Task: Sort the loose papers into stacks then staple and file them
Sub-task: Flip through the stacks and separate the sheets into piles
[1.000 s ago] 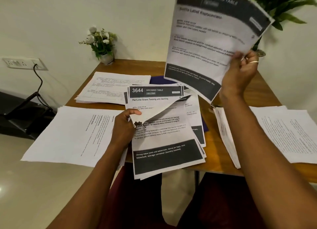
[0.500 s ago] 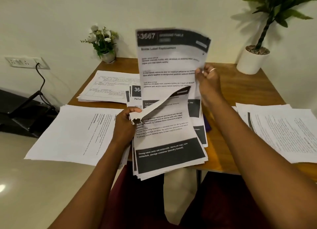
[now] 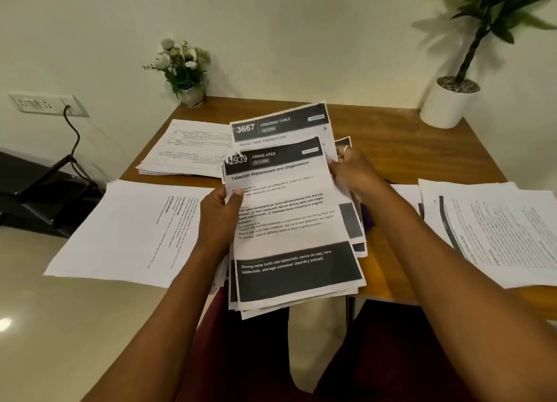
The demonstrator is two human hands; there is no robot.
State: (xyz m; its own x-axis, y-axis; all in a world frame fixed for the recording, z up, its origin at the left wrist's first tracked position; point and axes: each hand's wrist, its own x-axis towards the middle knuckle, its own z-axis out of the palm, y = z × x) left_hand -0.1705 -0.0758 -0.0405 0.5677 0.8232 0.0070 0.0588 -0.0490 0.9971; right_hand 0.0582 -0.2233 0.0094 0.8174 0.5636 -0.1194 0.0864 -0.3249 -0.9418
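Left hand: my thumb lies across the top sheet and the fingers curl under the left edge, so I grip the middle stack from that side.
Right hand: curled round the stack's right edge near its far end; whether it pinches one sheet or several, I cannot tell.
Just changed: a second ago I held the 3667 sheet high in my right hand while my left peeled up the top sheet's corner. Now the 3667 sheet sits tucked beneath that top sheet, with only its header showing past the far end, and the corner lies flat again.
Where the papers are: the middle stack rests on the table and hangs over its near edge. Three other stacks lie apart from it, the left stack, the far-left stack and the right stack.
Meaning for the task: one more loose page has joined its group. Sorting looks well along, but the middle stack is ragged and wants squaring.
Not yet done: stapling and filing — I see no stapler.
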